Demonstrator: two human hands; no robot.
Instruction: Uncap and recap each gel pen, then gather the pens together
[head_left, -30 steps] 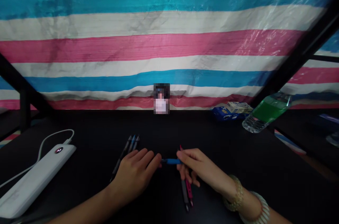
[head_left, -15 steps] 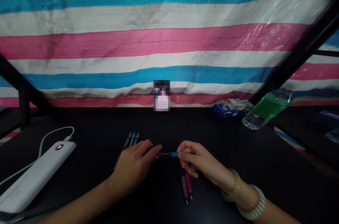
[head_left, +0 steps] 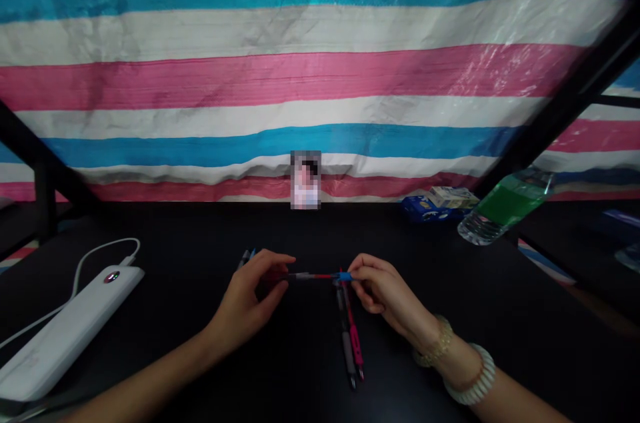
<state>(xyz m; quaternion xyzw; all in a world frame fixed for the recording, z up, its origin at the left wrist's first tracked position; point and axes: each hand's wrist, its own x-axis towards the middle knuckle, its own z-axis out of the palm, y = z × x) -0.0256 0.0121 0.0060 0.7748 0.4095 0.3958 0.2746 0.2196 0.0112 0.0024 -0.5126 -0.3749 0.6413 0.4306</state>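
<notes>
Black tabletop (head_left: 280, 370) backed by blue-white-pink striped plastic sheeting (head_left: 300, 76), slim blue-and-red pen (head_left: 323, 276) clamped by left hand (head_left: 254, 291) and right hand (head_left: 383, 286), held apart

Striped sheeting (head_left: 300, 80) behind black table (head_left: 200, 233)

Before us on the desk (head_left: 200, 230), a pen (head_left: 323, 276) runs crosswise from our left hand (head_left: 253, 296) to our right hand (head_left: 380, 286). Two pens (head_left: 347, 350) lie side by side between our hands, their far ends by the crosswise one. Beyond our left hand, more pens (head_left: 244, 259) show, partly hidden. Farther left we have a power bank (head_left: 70, 336), a cable (head_left: 103, 244) at its far end. Back right, a small box (head_left: 453, 196) sits on a packet (head_left: 424, 209), left of a bottle (head_left: 510, 206). Behind the desk hangs a sheet (head_left: 300, 80).
</notes>
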